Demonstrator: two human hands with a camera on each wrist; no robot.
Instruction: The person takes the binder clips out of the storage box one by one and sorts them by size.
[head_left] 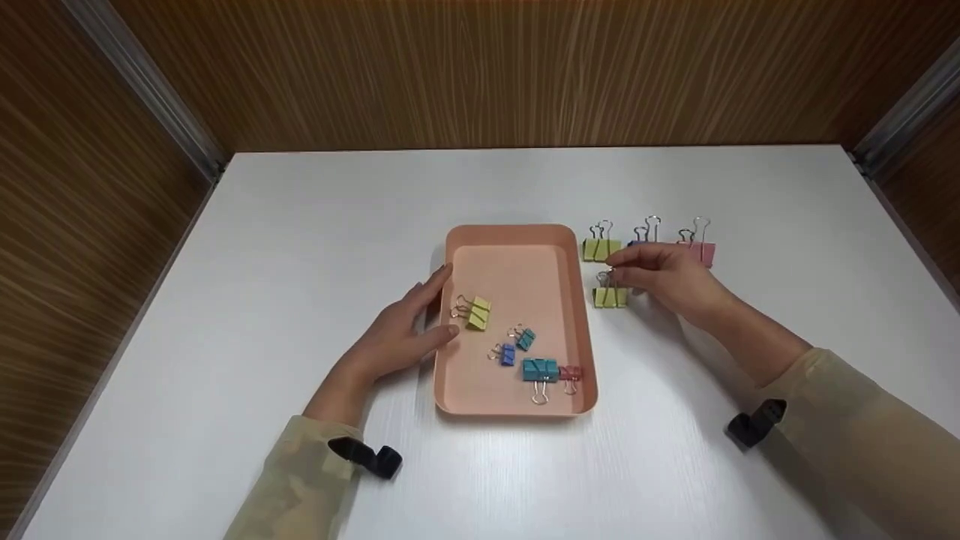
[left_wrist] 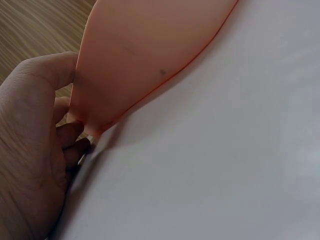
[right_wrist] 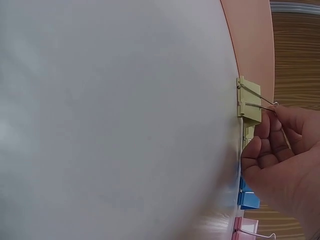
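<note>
The right hand pinches the wire handles of a yellow clip standing on the table just beside the tray's right edge. Keep it upright and set it squarely (the left hand, fingers relaxed, steadies the tray).

Place: a desk booth, office-like.
Surface: my white table.
Surroundings: wood-grain panels behind and beside the table.
Supplies: coloured binder clips, pink tray mid-table.
</note>
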